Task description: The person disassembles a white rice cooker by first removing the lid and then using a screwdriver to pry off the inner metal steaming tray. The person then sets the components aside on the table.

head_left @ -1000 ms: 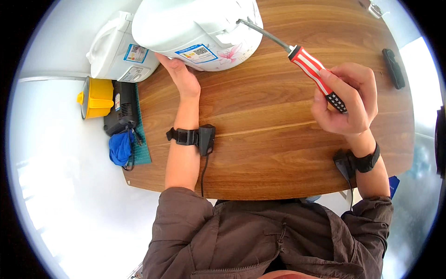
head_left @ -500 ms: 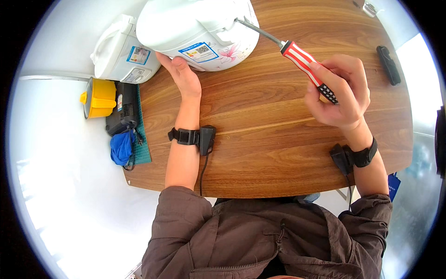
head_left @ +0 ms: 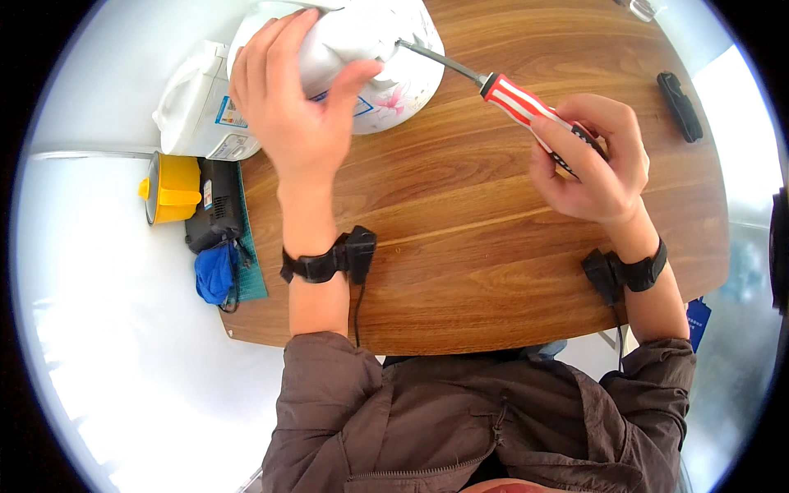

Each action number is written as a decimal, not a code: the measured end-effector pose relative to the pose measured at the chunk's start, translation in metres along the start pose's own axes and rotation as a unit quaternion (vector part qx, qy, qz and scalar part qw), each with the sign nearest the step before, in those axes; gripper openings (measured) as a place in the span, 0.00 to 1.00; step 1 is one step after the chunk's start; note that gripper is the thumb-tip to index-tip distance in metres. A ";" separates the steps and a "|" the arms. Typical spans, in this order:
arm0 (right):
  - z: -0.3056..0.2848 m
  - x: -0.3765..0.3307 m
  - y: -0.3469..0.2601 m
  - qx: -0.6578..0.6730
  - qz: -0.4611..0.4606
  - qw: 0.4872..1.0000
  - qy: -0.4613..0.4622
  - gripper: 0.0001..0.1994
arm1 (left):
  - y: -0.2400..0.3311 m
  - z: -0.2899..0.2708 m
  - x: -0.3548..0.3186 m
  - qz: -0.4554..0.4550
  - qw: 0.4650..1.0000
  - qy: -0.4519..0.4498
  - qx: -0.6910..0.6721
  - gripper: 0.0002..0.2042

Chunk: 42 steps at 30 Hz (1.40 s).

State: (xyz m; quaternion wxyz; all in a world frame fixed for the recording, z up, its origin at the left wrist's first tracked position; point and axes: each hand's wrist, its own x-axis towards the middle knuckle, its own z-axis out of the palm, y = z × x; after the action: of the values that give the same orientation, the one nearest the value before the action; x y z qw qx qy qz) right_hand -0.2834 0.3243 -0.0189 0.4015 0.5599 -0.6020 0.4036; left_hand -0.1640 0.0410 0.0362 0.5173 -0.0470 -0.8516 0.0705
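A rounded white rice cooker [head_left: 415, 86] with a pink flower print and a blue-edged label stands at the far side of the table, cut off by the top of the picture. My left hand [head_left: 300, 115] lies over its near left side, fingers stretched and thumb apart, covering part of the label. In my right hand [head_left: 600, 168] is a screwdriver [head_left: 518, 100] with a red-and-white striped handle and a dark end with stars. Its shaft slants up to the left, and the tip meets the cooker near the lid's edge.
Left of the cooker stands another white appliance [head_left: 189, 107]. Nearer are a yellow pot [head_left: 175, 189], a black vented box [head_left: 218, 214], a blue cloth [head_left: 215, 274] and a green mat [head_left: 257, 275]. A black case [head_left: 680, 107] lies on the wooden table [head_left: 460, 271] at right.
My left hand has moved up from the cooker's lower left side onto its body. The cooker and the screwdriver tip appear slightly further left. My right hand keeps its grip.
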 end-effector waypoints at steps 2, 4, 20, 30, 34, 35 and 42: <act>0.000 0.001 -0.002 0.044 0.007 0.999 0.021 0.16 | 0.008 0.007 0.000 0.015 0.999 0.020 0.034 0.32; -0.006 -0.003 -0.003 0.087 0.037 0.995 0.029 0.19 | 0.009 0.012 -0.001 0.031 0.997 0.044 0.053 0.31; -0.016 -0.006 -0.005 0.243 0.142 0.959 0.017 0.21 | 0.024 0.006 0.010 0.022 0.998 0.003 0.061 0.19; -0.038 0.008 -0.003 0.067 0.021 0.989 -0.129 0.24 | 0.018 0.008 0.008 0.043 0.997 0.031 0.064 0.19; -0.029 -0.003 0.000 0.086 0.088 0.990 -0.062 0.36 | 0.028 0.007 0.010 0.005 0.998 0.014 0.067 0.19; -0.034 -0.016 0.006 0.064 0.090 0.992 -0.061 0.38 | 0.025 0.009 0.008 0.002 0.998 0.025 0.057 0.18; -0.020 -0.011 -0.002 0.140 0.090 0.986 -0.014 0.26 | 0.015 0.017 -0.002 -0.002 0.998 0.054 0.024 0.17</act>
State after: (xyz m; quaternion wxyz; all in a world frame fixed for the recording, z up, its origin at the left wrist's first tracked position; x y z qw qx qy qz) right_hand -0.2801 0.3472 -0.0224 0.2726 0.5596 -0.5929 0.5108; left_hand -0.1779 0.0547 0.0246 0.5638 -0.0365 -0.8205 0.0867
